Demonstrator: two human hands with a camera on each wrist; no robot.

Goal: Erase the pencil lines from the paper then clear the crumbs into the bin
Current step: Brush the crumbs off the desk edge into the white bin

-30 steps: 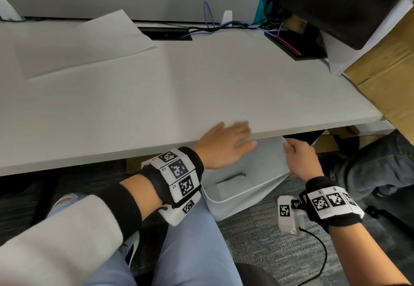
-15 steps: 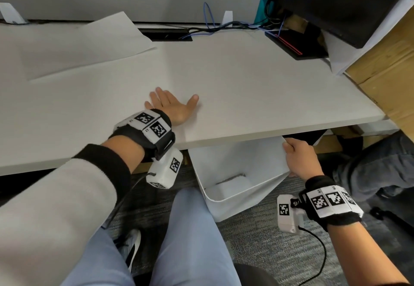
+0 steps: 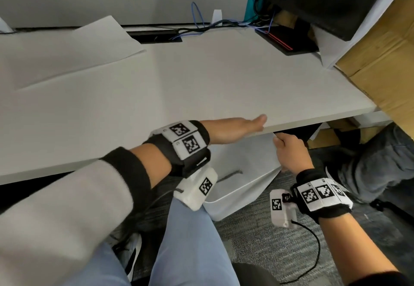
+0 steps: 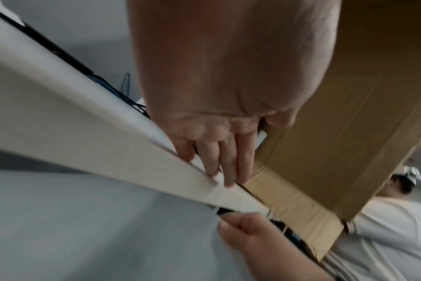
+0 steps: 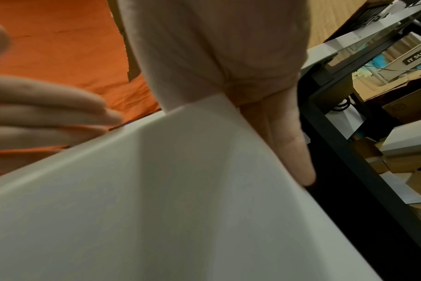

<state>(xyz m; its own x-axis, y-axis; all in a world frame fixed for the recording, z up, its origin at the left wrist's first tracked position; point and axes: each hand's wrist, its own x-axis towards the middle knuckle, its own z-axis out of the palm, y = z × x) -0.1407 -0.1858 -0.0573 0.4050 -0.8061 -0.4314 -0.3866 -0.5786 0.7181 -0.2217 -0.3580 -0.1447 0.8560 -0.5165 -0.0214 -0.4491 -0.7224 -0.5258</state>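
At the front edge of a white desk (image 3: 201, 88), a seated person's left hand (image 3: 237, 128) lies on its side with fingers (image 4: 226, 161) straight and held together, the little-finger edge touching the desktop just where it drops off. Directly beneath that edge, a white plastic bin (image 3: 242, 187) is tipped toward the person and held up under the desk; a short dark streak shows on its inner floor, too small to identify. The right hand (image 3: 291, 153) grips the bin's far corner at the rim, thumb (image 5: 289, 144) pressed along the outside wall and the remaining fingers curled over the rim, as the right wrist view shows from close range. Crumbs themselves cannot be made out on the desktop or in the bin. A sheet of white paper (image 3: 74, 54) lies flat at the far left of the desk, well apart from both hands; no pencil marks can be made out on it at this distance. Blue and black cables (image 3: 201, 25) run along the back of the desk, beside a black device with a red stripe (image 3: 289, 39) and a large cardboard box (image 3: 380, 66) at the right. Both wrists carry black bands with printed square markers, and grey carpet (image 3: 257, 236) covers the floor below.
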